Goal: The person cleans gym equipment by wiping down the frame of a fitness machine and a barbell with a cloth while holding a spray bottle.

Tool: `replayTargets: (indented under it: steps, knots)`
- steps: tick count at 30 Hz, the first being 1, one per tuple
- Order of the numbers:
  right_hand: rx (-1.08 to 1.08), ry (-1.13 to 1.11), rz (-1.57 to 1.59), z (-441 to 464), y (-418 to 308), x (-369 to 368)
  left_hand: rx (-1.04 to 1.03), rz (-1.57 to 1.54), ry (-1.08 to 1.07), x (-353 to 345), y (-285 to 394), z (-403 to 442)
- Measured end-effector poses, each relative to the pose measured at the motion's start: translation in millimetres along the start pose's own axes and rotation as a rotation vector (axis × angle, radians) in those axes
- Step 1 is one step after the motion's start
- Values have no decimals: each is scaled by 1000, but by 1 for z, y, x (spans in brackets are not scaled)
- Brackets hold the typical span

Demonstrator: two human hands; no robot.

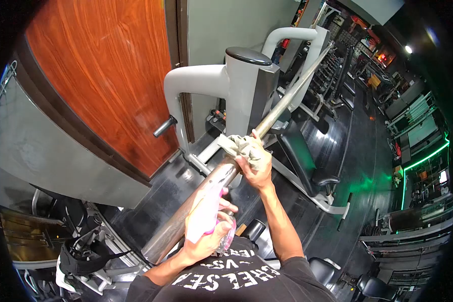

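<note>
A long metal barbell [294, 95] runs diagonally from near my body to the far upper right, its thick sleeve [173, 229] closest to me. My right hand [256, 168] is wrapped round a crumpled pale cloth [244, 147], pressed against the bar where the sleeve meets the thinner shaft. Below it, my left hand [206, 246] grips a pink and clear spray bottle [228, 236] close to my chest, beside the sleeve. Strong glare washes out part of the bottle's upper end and the fingers.
A grey machine frame [239, 95] with a black top stands just beyond the bar. A black padded bench [297, 151] lies to the right. On the left are a wooden door [100, 75] and a grey wall. A black bag [83, 259] hangs at lower left.
</note>
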State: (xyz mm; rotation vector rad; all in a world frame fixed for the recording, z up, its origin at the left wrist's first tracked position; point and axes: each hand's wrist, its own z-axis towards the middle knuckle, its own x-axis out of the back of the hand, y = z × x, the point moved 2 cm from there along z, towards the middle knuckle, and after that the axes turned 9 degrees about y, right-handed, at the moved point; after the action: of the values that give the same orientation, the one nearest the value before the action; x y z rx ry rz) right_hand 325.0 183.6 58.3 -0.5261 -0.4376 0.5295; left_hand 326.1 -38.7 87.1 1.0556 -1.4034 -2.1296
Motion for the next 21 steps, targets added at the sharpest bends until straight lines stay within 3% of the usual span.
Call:
replayTargets:
  steps: [3, 5, 6, 11, 13, 15, 16, 17, 19, 21]
  knots:
    - [-139, -93, 157, 7, 2, 15, 85, 0, 27, -5, -11, 5]
    - [-62, -186, 78, 7, 7, 22, -30, 32, 26, -10, -21, 13]
    - [-49, -184, 43, 7, 0, 23, 60, -37, 34, -16, -18, 15]
    - [-40, -241, 101, -21, 20, 50, -31, -54, 89, -26, -30, 24]
    - [-177, -177, 122, -12, 20, 63, -28, 39, -9, -25, -35, 25]
    - [-145, 22, 111, 8, 17, 58, -21, 62, -18, -24, -37, 27]
    - [-115, -53, -9, 32, 2, 47, -18, 83, -36, -26, -38, 29]
    - [89, -140, -63, 38, 8, 36, -16, 82, -35, -28, -38, 31]
    - [70, -360, -104, 40, 11, 11, -52, 48, 68, -31, -36, 36]
    - [98, -351, -100, 41, 11, 16, -33, -35, 109, -34, -40, 38]
